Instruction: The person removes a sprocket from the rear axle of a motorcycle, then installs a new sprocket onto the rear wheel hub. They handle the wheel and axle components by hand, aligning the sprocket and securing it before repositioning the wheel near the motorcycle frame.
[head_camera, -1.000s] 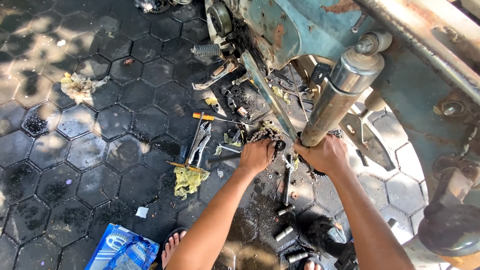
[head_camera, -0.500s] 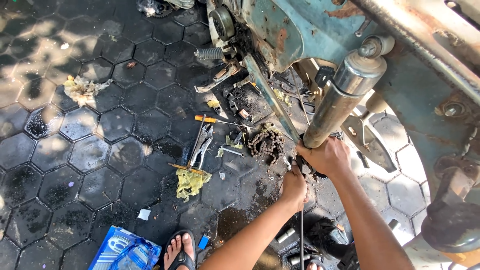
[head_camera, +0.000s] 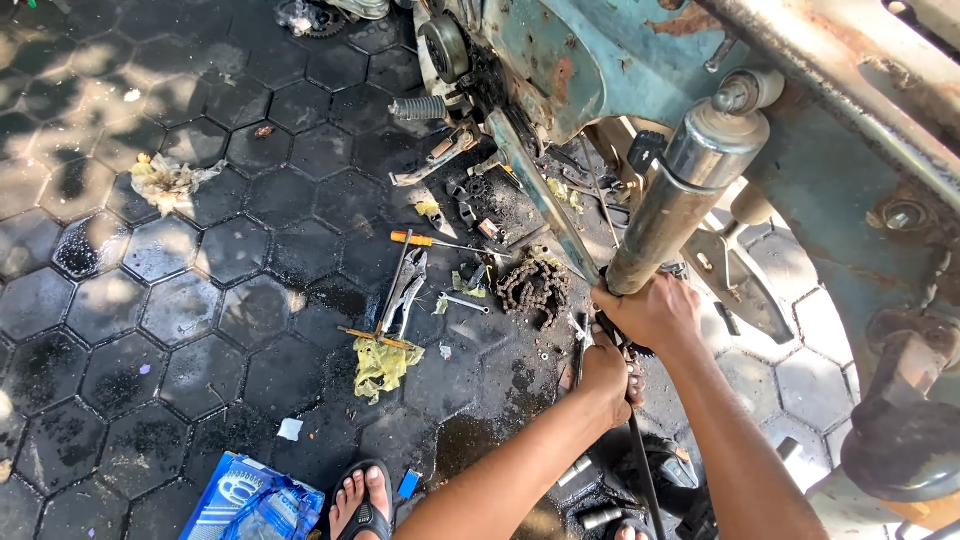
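My right hand (head_camera: 655, 312) is closed around the lower end of a silver shock absorber (head_camera: 672, 205), which slants up to the rusty blue-green frame (head_camera: 590, 50) of an old scooter. Just below it, my left hand (head_camera: 606, 375) grips a thin black rod (head_camera: 645, 475) that runs down toward me from under the shock absorber. The two hands touch. A greasy drive chain (head_camera: 535, 285) lies piled on the paving just left of my hands.
On the wet hexagonal paving lie an orange-handled screwdriver (head_camera: 415, 238), pliers (head_camera: 405, 295), a yellow rag (head_camera: 380, 365), a dirty cloth (head_camera: 165, 180) and a blue packet (head_camera: 245, 505). My sandalled foot (head_camera: 360, 500) is at the bottom. A footrest (head_camera: 418, 107) sticks out from the engine.
My left hand has left the chain pile and moved right and down to the black rod under my right hand. The right hand has stayed on the shock absorber.
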